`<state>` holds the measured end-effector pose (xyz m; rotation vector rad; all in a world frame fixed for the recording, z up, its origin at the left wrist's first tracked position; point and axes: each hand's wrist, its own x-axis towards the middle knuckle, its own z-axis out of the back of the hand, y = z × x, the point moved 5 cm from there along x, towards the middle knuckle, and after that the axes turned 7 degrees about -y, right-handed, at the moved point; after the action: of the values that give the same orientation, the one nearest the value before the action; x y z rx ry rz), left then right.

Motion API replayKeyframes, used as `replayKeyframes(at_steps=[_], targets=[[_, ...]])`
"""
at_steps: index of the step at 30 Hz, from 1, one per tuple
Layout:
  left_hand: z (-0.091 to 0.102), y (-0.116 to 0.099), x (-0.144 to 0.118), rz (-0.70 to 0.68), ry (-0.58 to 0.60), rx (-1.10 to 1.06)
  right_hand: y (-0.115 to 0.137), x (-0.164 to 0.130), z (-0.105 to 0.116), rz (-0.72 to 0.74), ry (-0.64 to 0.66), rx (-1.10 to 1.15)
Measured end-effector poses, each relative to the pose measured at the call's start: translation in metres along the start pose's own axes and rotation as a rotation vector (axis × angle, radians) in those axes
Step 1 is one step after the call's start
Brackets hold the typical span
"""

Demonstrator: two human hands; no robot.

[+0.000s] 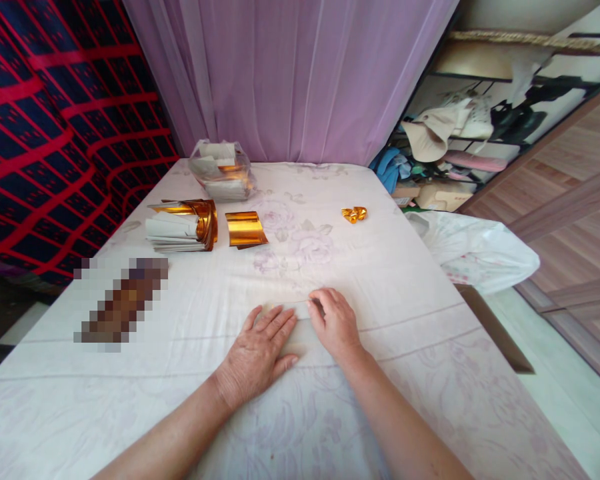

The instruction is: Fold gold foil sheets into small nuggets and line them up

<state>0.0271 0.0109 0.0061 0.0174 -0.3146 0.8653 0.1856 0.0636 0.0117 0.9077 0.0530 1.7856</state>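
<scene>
From my end I have the left hand (257, 353) palm down on the flowered tablecloth (410, 393), fingers spread apart and gripping nothing. Just right of it, the right hand (334, 323) has its thumb and forefinger drawn close together; I cannot tell whether they are clamped on anything. Between the two hands I make out what looks like a pale sheet (306, 337), its far edge running toward the right fingertips, though it nearly blends into the cloth.

Beyond the left fingers lies a gold foil piece (247, 229), and left of that a curled stack of foil sheets (177, 232) with white backs showing. Behind the stack, farthest from the grip, I see a clear bag (223, 173) holding more sheets. Ahead and to the right of the right hand sits a folded gold piece (355, 214), well apart from both. A pixelated patch (123, 303) lies left of the left hand.
</scene>
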Motion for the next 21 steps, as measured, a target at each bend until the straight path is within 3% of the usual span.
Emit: replayKeyframes(at_steps=[5, 10, 21], targets=[[0.001, 0.0, -0.001, 0.007, -0.008, -0.013, 0.007, -0.005, 0.016, 0.073, -0.018, 0.075], [0.001, 0.0, -0.001, 0.014, 0.001, -0.022, 0.015, -0.011, 0.018, 0.17, 0.106, 0.005], [0.006, -0.001, 0.001, 0.033, 0.016, -0.043, 0.014, -0.012, 0.014, 0.146, 0.165, -0.025]])
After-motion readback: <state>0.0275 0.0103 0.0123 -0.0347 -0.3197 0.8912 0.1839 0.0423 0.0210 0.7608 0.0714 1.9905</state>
